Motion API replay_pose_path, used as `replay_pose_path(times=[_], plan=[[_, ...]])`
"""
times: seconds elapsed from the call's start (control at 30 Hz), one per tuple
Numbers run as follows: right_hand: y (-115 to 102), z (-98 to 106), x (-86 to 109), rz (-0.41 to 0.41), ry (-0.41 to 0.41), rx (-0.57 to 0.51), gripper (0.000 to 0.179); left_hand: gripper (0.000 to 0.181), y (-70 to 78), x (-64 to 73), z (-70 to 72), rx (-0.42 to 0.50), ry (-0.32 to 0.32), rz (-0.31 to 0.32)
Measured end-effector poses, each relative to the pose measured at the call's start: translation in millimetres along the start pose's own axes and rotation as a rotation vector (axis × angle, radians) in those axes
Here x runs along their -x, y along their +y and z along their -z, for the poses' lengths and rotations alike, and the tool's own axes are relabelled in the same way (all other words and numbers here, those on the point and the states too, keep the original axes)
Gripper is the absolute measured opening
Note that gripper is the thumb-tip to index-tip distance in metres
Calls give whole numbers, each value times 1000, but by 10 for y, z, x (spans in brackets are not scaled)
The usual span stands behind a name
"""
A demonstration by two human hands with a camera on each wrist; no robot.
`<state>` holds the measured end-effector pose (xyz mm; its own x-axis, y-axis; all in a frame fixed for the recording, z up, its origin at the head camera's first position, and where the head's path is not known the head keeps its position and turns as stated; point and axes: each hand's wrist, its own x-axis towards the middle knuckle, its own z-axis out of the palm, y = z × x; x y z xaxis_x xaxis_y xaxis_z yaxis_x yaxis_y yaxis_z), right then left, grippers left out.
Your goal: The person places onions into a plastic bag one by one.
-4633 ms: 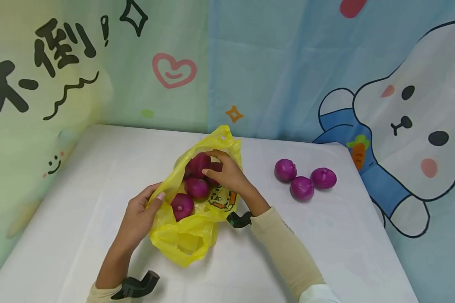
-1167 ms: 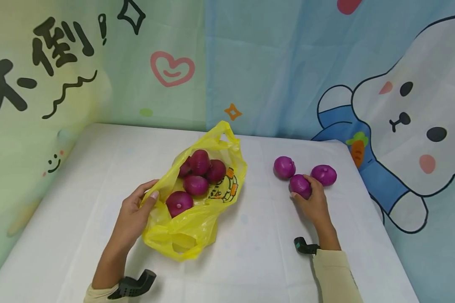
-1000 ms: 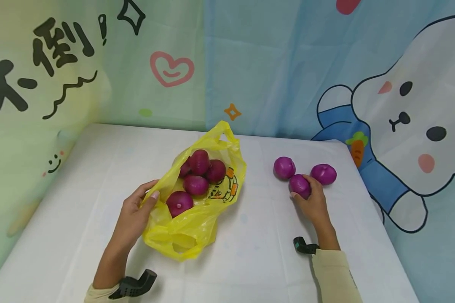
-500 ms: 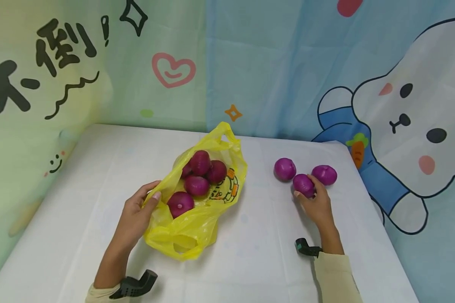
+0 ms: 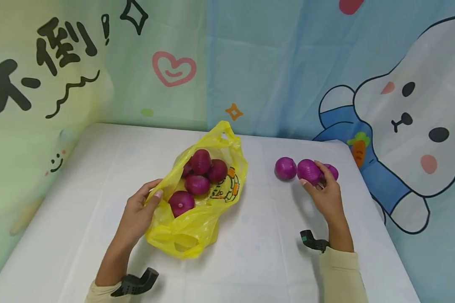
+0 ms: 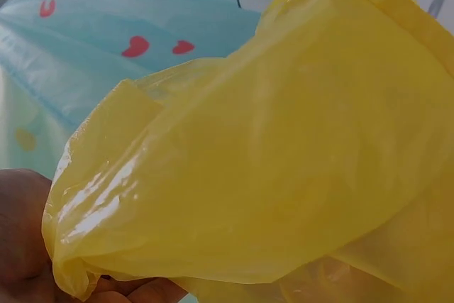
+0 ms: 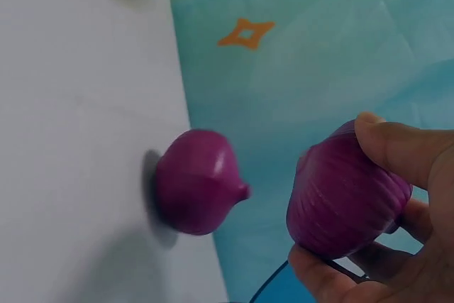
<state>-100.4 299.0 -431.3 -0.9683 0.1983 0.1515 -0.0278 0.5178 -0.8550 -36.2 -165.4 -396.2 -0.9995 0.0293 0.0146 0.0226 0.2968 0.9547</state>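
A yellow plastic bag (image 5: pixel 182 235) lies at the middle of the table with its mouth spread, several red onions (image 5: pixel 197 185) inside. The left hand (image 5: pixel 138 214) pinches the bag's left rim between thumb and fingers; in the left wrist view the yellow film (image 6: pixel 248 161) covers most of that hand. At the right, the right hand (image 5: pixel 326 193) holds a red onion (image 5: pixel 308 171) by thumb and fingertips, raised off the table. A second onion (image 5: pixel 285 168) sits just left of it on the table. A third onion (image 5: pixel 332 171) is partly hidden behind the right hand.
The white table (image 5: pixel 250 261) runs up to a printed cloth backdrop (image 5: pixel 258 67) at the back and sides. A black wrist camera (image 5: pixel 136 283) is strapped to the left wrist, another black camera (image 5: pixel 314 241) to the right.
The right hand went from inside the bag to the onions at the right, took the front one and has now lifted it. The left hand stays on the bag's rim.
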Motion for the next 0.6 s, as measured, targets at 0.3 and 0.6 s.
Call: replay_pose_path(times=[0.3,0.6], plan=[[-498,-13,81,-34,-74,-7,70,35,-256,-88,-19,64,-15,-84],[-735,-168,63,16,-203,-86,69,34,22,-25,-39,72,-15,-37]])
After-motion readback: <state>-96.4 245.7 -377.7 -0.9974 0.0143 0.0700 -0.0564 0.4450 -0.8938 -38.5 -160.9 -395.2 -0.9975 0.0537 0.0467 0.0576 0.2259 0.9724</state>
